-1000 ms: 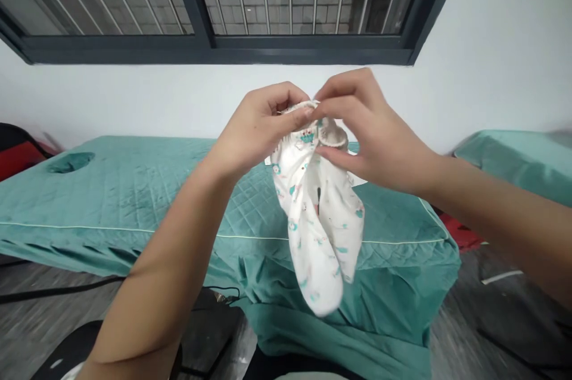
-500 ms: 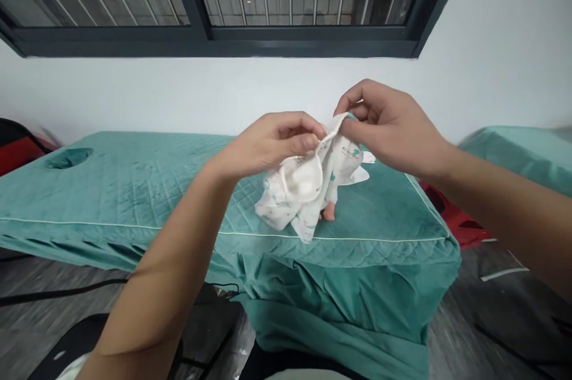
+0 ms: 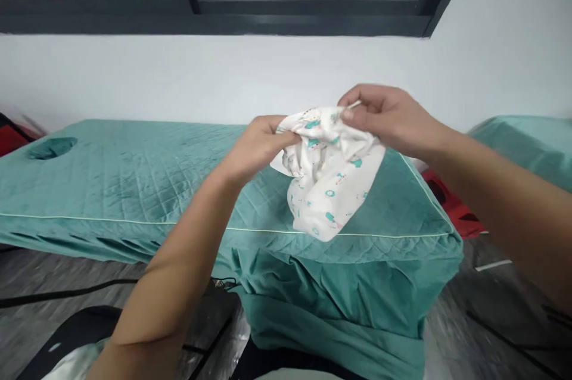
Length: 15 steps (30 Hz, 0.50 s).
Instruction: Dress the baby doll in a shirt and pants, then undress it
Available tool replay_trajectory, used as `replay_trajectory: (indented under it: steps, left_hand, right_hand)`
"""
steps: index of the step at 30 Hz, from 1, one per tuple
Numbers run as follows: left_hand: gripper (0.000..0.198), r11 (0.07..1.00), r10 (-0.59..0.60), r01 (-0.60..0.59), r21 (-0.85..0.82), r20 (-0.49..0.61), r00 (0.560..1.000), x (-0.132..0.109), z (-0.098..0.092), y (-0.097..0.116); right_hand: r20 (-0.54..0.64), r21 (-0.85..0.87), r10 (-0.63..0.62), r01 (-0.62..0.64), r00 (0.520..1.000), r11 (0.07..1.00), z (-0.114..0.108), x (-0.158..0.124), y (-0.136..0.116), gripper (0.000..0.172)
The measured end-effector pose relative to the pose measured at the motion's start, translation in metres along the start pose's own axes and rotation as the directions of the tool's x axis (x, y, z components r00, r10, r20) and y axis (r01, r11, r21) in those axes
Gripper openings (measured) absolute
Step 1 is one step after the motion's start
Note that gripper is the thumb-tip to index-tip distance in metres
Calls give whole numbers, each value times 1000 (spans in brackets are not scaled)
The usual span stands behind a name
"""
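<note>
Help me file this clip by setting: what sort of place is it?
Probably a massage or treatment room: the green quilted bed has a hole, perhaps for the face, near one end, and what may be another green-covered bed stands at the right.

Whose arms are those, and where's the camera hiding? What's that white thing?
There's no robot here, just a person. One camera, worn on the person's head, takes every picture, looking forward and down. The left hand and right hand hold up a white cloth with little green prints. Beneath it is a green bed with a hole near one end. A white bit shows under the left hand; I can't tell whether it's cloth or something lying on the bed.
</note>
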<state>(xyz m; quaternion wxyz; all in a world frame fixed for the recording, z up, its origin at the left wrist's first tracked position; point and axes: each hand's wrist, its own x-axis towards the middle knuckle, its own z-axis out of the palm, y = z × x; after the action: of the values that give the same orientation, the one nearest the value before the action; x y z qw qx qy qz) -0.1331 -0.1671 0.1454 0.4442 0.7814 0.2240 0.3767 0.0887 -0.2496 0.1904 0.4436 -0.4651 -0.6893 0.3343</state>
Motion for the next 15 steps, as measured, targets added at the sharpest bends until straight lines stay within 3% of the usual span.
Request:
replay_trajectory:
  steps: [4, 7, 9, 11, 12, 14, 15]
  left_hand:
    - [16, 988, -11, -4, -155, -95, 995, 8, 3, -12]
    - [27, 962, -61, 40, -272, -68, 996, 14, 16, -22]
    - [41, 942, -93, 94, -322, 18, 995, 16, 22, -31]
    - [45, 948, -112, 166, -270, 206, 972, 14, 26, -40]
    - [43, 957, -119, 195, -213, 322, 939, 13, 26, -45]
    - [38, 967, -136, 218, -129, 463, 876, 11, 27, -56]
    - [37, 965, -143, 226, -131, 458, 877, 10, 28, -62]
  right_hand:
    - [237, -80, 126, -110, 963, 991, 1, -3, 35, 32]
    - [196, -27, 106, -103, 975, 994, 7, 3, 56, 32]
    - [44, 77, 41, -45, 998, 996, 10, 9, 66, 31]
    - [-111, 174, -7, 26, 994, 984, 13, 16, 72, 30]
    - [-157, 210, -7, 40, 988, 977, 15, 18, 75, 31]
    - [-172, 255, 38, 8, 984, 967, 19, 22, 82, 37]
    - [-157, 268, 71, -27, 985, 963, 21, 23, 87, 39]
